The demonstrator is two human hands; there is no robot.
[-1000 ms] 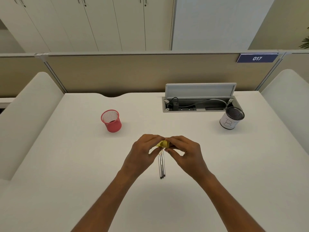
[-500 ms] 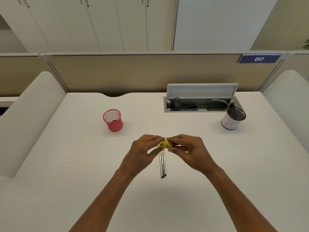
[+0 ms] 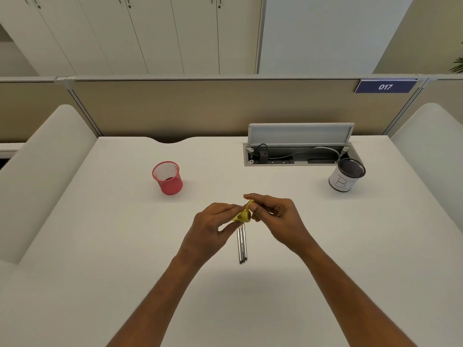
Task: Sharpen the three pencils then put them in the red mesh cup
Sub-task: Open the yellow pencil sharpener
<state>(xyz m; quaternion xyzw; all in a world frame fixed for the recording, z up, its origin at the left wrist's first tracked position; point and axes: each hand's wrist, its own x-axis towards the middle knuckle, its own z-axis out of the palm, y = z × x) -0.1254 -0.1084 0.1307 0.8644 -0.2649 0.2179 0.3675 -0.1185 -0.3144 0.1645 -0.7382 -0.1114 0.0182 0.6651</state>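
Observation:
A small yellow sharpener [image 3: 243, 216] hangs above the middle of the white desk [image 3: 100, 246], held between both hands. My left hand [image 3: 209, 227] pinches its body from the left. My right hand [image 3: 274, 214] pinches its yellow lid [image 3: 250, 203], which stands flipped up. Below the hands lie grey pencils [image 3: 242, 246] side by side on the desk, their far ends hidden by the hands. The red mesh cup [image 3: 167, 177] stands upright at the back left, apart from both hands.
A white cup with a dark mesh rim [image 3: 346, 177] stands at the back right. Behind it an open cable tray [image 3: 298, 155] with a raised lid sits in the desk. Padded white dividers flank the desk on both sides.
The sharpener's lid has swung up and open under my right fingers. Both hands stay in about the same place above the pencils.

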